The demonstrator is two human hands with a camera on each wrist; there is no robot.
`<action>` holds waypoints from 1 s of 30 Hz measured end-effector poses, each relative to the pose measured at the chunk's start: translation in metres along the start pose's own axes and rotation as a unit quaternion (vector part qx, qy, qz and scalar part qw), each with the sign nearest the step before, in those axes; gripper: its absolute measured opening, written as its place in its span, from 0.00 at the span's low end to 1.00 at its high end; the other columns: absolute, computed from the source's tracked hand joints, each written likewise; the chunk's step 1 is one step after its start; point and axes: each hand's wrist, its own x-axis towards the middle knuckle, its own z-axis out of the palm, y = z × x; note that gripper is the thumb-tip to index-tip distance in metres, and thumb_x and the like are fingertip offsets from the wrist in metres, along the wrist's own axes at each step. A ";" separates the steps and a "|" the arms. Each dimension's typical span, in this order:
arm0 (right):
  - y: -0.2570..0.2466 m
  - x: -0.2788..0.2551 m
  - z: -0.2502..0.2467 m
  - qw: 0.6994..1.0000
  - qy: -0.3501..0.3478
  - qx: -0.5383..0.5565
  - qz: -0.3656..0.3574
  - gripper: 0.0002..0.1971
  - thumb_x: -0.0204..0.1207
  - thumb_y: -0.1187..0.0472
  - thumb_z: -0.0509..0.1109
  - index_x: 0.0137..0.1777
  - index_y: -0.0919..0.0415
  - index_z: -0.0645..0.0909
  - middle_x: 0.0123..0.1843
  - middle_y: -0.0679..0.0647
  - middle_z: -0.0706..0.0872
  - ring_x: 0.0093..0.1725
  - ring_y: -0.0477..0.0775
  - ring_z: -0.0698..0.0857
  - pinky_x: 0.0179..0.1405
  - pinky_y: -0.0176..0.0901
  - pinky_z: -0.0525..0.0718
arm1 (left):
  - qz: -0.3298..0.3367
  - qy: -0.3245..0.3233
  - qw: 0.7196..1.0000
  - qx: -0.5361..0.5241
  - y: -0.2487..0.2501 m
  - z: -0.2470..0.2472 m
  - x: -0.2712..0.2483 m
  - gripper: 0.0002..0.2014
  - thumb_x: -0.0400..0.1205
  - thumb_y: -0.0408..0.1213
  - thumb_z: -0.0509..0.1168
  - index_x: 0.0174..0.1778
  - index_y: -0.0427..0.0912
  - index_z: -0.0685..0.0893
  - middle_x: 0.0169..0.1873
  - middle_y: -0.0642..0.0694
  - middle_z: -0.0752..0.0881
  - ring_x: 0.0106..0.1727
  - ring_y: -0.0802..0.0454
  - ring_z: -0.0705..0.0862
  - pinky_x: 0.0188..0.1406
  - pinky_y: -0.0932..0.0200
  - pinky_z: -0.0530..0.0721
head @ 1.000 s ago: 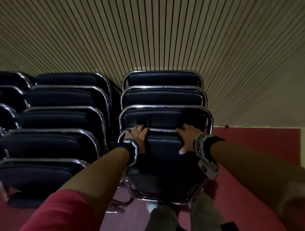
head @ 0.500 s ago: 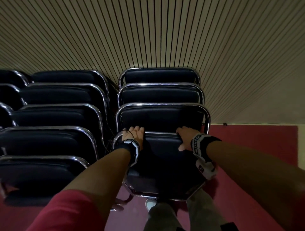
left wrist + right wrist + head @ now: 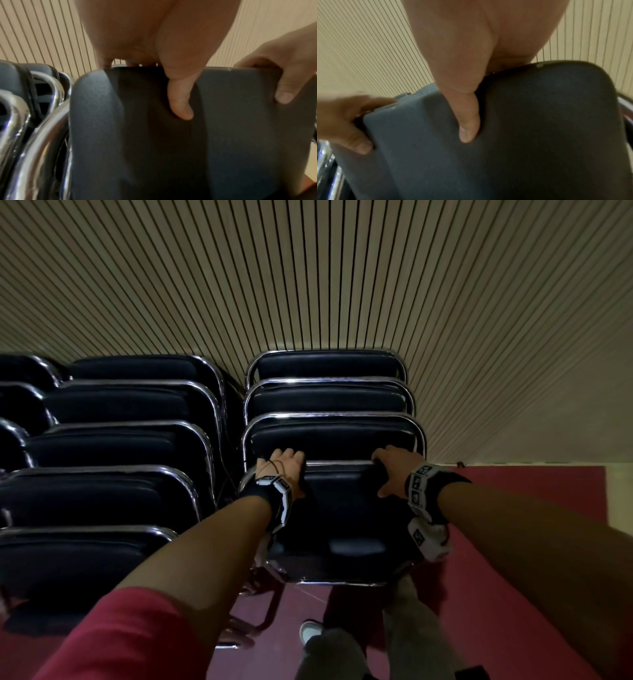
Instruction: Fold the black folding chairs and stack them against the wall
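A black padded folding chair (image 3: 339, 508) with a chrome frame stands folded in front of me, at the near end of a row of folded chairs (image 3: 329, 402) leaning toward the slatted wall (image 3: 308, 285). My left hand (image 3: 286, 470) grips the top left edge of its backrest (image 3: 154, 135), fingers over the top and thumb pressed on the near face. My right hand (image 3: 390, 470) grips the top right edge of the backrest (image 3: 522, 135) the same way. The fingertips of both hands are hidden behind the pad.
A second row of folded black chairs (image 3: 113, 446) stands to the left, with a third at the far left edge. Chrome tubes (image 3: 34, 135) of the neighbouring chairs lie close beside the held one. Red floor (image 3: 531, 508) spreads to the right; my legs and a shoe (image 3: 310, 631) are below.
The held chair and both hands have moved slightly forward toward the stack, closing up against the chair ahead. Both grips stay the same.
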 end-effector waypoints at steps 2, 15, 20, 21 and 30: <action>0.001 -0.002 0.005 1.000 0.014 -0.016 0.003 0.43 0.63 0.43 0.82 0.76 0.49 0.68 0.70 0.52 0.74 0.69 0.59 0.76 0.67 0.56 0.76 | 0.005 0.004 1.000 0.002 -0.001 0.004 -0.003 0.40 0.70 0.54 0.79 0.76 0.51 0.70 0.70 0.48 0.74 0.75 0.43 0.70 0.74 0.34 0.69; -0.011 -0.062 0.034 0.987 0.146 0.004 0.070 0.40 0.74 0.50 0.71 0.84 0.51 0.58 0.84 0.57 0.60 0.84 0.62 0.59 0.80 0.58 0.64 | -0.038 0.086 0.995 -0.022 -0.005 0.017 -0.052 0.38 0.82 0.42 0.66 0.87 0.49 0.55 0.86 0.46 0.56 0.87 0.42 0.54 0.79 0.36 0.63; -0.015 -0.093 0.034 0.981 0.177 0.043 0.071 0.38 0.70 0.52 0.73 0.81 0.53 0.64 0.80 0.58 0.67 0.78 0.62 0.66 0.77 0.55 0.69 | -0.038 0.105 0.994 -0.019 0.004 0.013 -0.085 0.37 0.81 0.43 0.64 0.86 0.51 0.57 0.87 0.46 0.56 0.87 0.42 0.54 0.78 0.30 0.62; -0.017 -0.099 0.031 0.983 0.162 0.056 0.069 0.39 0.71 0.51 0.72 0.82 0.52 0.63 0.80 0.58 0.67 0.78 0.63 0.66 0.77 0.54 0.69 | -0.042 0.109 0.993 -0.020 0.006 0.012 -0.095 0.36 0.81 0.44 0.64 0.86 0.53 0.57 0.86 0.47 0.56 0.86 0.42 0.54 0.78 0.26 0.60; -0.059 -0.197 0.023 0.970 0.218 0.105 0.030 0.37 0.73 0.46 0.73 0.81 0.52 0.65 0.74 0.60 0.73 0.72 0.66 0.75 0.73 0.54 0.75 | -0.110 0.192 0.974 -0.045 0.010 0.014 -0.231 0.35 0.79 0.55 0.66 0.83 0.59 0.62 0.80 0.50 0.68 0.80 0.41 0.66 0.71 0.20 0.63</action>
